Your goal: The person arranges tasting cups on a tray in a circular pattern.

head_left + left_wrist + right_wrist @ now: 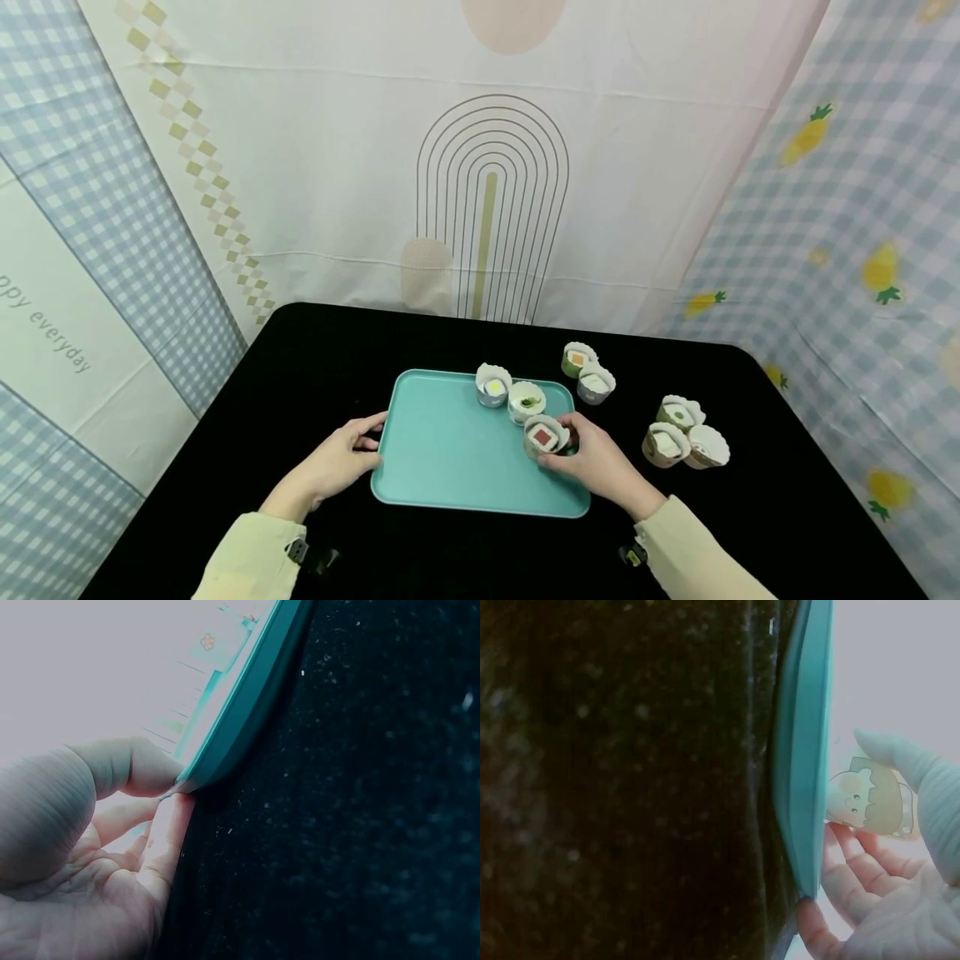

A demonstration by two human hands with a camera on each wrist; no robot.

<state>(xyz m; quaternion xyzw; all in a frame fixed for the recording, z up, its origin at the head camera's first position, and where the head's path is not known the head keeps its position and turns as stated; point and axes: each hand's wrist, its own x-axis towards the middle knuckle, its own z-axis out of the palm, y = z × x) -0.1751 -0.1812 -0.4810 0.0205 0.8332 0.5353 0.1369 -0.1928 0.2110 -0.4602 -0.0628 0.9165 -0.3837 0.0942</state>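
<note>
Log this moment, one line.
Left hand: pinching teal rectangular plastic-looking tray | Right hand: gripping pale round paper cup, red square inside | Off tray: five similar cups

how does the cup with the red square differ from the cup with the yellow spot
The cup with the red square is in the right hand, while no hand touches the cup with the yellow spot. In the head view, the red-square cup is lower and farther right than the yellow-spot cup. Both have pale, wavy rims.
</note>
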